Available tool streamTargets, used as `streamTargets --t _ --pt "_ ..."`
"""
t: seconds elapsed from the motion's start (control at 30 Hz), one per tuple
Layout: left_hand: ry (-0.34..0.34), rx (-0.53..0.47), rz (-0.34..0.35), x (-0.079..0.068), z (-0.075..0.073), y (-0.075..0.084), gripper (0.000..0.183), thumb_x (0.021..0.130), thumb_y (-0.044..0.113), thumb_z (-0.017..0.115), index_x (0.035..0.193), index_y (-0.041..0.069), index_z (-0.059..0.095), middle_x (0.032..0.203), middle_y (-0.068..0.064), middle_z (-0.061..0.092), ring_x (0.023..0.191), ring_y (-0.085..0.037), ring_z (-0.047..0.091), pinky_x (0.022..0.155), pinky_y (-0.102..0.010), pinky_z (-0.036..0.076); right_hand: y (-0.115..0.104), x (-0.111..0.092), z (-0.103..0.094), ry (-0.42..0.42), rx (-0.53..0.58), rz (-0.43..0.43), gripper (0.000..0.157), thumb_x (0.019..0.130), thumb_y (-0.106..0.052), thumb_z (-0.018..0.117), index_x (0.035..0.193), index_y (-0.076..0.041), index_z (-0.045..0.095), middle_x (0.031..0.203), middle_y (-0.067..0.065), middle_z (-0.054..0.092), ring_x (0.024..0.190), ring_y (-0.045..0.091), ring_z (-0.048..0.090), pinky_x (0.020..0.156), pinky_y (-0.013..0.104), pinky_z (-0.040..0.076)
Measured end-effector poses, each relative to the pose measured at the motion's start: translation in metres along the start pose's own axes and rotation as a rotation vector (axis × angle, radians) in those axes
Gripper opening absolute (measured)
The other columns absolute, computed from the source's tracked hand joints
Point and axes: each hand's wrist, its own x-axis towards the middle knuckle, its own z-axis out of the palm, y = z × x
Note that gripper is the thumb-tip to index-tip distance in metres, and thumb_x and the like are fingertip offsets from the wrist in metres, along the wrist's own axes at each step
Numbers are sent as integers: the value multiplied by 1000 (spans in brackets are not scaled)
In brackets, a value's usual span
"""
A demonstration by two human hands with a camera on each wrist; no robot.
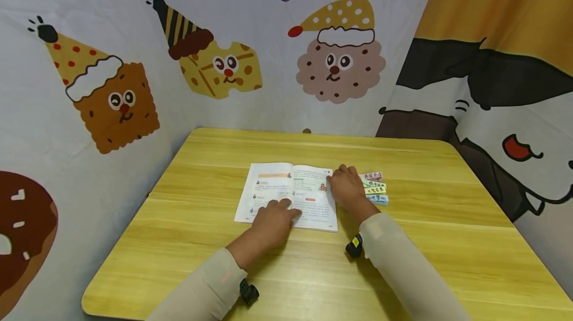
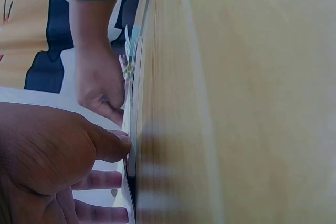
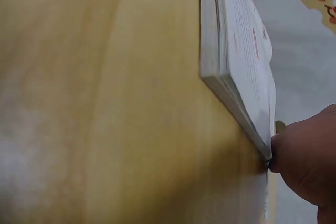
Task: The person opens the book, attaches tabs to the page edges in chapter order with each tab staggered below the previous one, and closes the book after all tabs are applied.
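An open book [image 1: 313,215] with printed, illustrated pages lies on the wooden table. My left hand [image 1: 274,221] rests over the lower middle of the book, fingers extended across the pages near the fold. In the left wrist view, the left thumb [image 2: 113,145] lies along the book's near edge. At the book's right edge, my right hand [image 1: 346,186] has its fingers curled, with fingertips right at the page edge. The right wrist view shows a right fingertip [image 3: 275,153] against the book's far corner, pinching the page edge. Just right of that hand lie paper strips [image 1: 377,188], partly covered by it.
The strips are pink, green, yellow and blue with handwriting on them. The light wooden table [image 1: 179,261] extends around the book on all sides. Behind it hangs a white cloth [image 1: 268,112] printed with cartoon snacks. A black wrist camera [image 1: 354,246] sits at the right cuff.
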Motion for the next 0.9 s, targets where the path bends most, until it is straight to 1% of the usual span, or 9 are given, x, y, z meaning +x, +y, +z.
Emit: streamTargets --t 0.13,0.23,0.37,0.47,0.6,0.73,0.8,0.9 --pt "5 1 -3 0 0 -1 33 89 22 63 121 31 64 128 -5 53 105 -31 53 69 -51 48 -4 -3 -3 -15 9 -14 25 96 -14 52 115 -19 68 98 2 64 89 24 41 83 42 28" --pt "-2 1 -6 0 0 -1 33 90 22 62 121 31 64 128 -5 53 105 -32 53 69 -52 48 -5 -7 -4 -28 27 -1 28 96 -15 52 121 -19 65 108 3 62 96 26 42 84 43 28" --pt "-18 -1 -4 1 0 -1 32 91 27 60 122 30 63 128 -4 52 104 -32 53 68 -51 48 -5 -14 -2 -38 21 16 37 96 -13 52 132 -21 56 127 7 51 114 30 37 92 46 26" --pt "-29 -6 -10 2 0 0 33 89 35 61 122 30 63 128 -4 52 104 -32 53 70 -52 47 -4 -20 2 -16 25 18 43 96 -11 53 138 -22 50 132 10 43 119 33 32 95 47 23" --pt "-44 -17 -24 3 -1 0 38 86 42 64 122 30 63 129 -5 52 106 -33 52 71 -52 47 -2 -27 5 27 86 6 42 98 -14 50 139 -24 49 130 9 43 118 32 33 93 47 25" --pt "-48 -20 -23 3 -2 -1 38 86 42 65 122 29 63 129 -5 52 106 -32 52 72 -52 46 -2 -34 6 58 140 -13 38 98 -16 49 136 -23 52 128 8 45 116 31 35 91 46 28" --pt "-42 -21 -18 2 -2 -2 37 86 40 65 122 29 64 128 -4 52 104 -32 52 71 -51 46 -2 -39 4 86 153 -20 35 96 -16 54 130 -20 58 124 7 49 113 30 38 91 45 30" --pt "-29 -21 -10 2 -2 -2 36 87 39 65 121 28 64 127 -4 53 102 -32 53 70 -50 47 -2 -50 -3 129 117 -53 24 91 -13 60 114 -14 68 109 5 57 102 27 47 91 42 36"
